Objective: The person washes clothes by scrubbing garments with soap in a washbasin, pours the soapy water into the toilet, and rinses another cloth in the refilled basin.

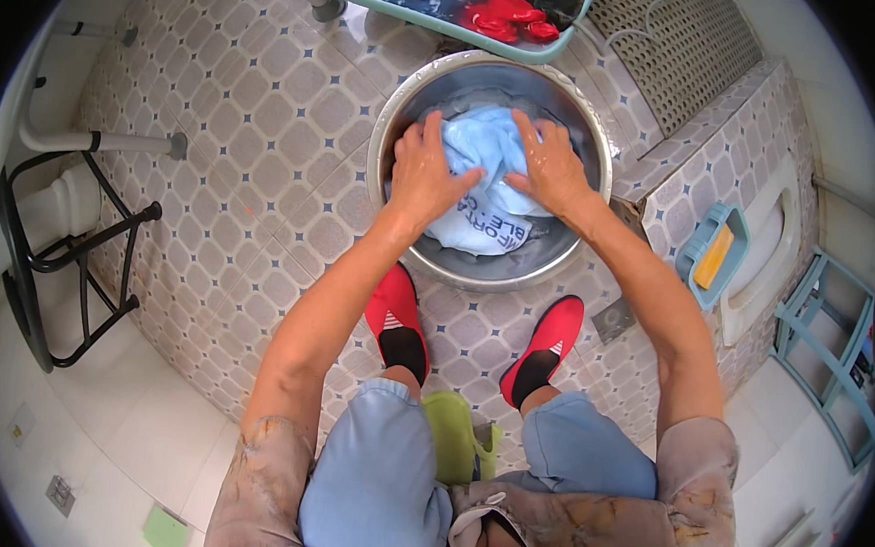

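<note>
In a round metal basin (pixel 585 254) on the tiled floor lies a wet, bunched light blue cloth (pixel 488 232) with dark printing. It may be a garment, but its folds hide the shape. My left hand (pixel 426 176) grips its left side, fingers curled over the edge and thumb stretched inward. On the opposite side my right hand (pixel 552 165) holds a fold between thumb and fingers. Some water shows around the cloth at the bottom of the basin.
A teal tub (pixel 442 28) with blue and red wet clothes stands beyond the basin. At right are a tiled ledge, a small blue box (pixel 711 255) with a yellow bar and a squat toilet (pixel 765 255). A black-framed folding seat (pixel 78 252) is at left; my red shoes (pixel 544 338) flank the near side.
</note>
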A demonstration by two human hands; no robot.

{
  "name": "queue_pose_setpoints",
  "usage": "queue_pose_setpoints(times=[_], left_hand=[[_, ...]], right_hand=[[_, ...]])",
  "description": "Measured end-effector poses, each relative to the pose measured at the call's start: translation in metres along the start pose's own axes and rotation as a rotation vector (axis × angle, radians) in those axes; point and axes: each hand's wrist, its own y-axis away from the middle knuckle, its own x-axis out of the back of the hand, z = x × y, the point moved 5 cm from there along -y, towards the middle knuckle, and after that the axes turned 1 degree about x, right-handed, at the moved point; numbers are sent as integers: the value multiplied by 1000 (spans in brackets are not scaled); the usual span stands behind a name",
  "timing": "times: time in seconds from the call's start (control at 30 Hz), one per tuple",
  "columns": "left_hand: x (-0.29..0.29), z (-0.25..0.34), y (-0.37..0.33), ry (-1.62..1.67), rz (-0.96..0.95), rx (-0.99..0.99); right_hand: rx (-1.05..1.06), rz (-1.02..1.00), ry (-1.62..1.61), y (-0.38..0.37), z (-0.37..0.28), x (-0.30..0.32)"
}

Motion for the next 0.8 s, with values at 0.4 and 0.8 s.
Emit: queue_pose_setpoints(times=[0.4,0.8], left_hand=[[25,-5,21,228,1,-10],[28,18,72,-20,-123,-468]], right_hand=[[-256,512,-484,81,-19,61],[112,86,-235,97,-16,21]])
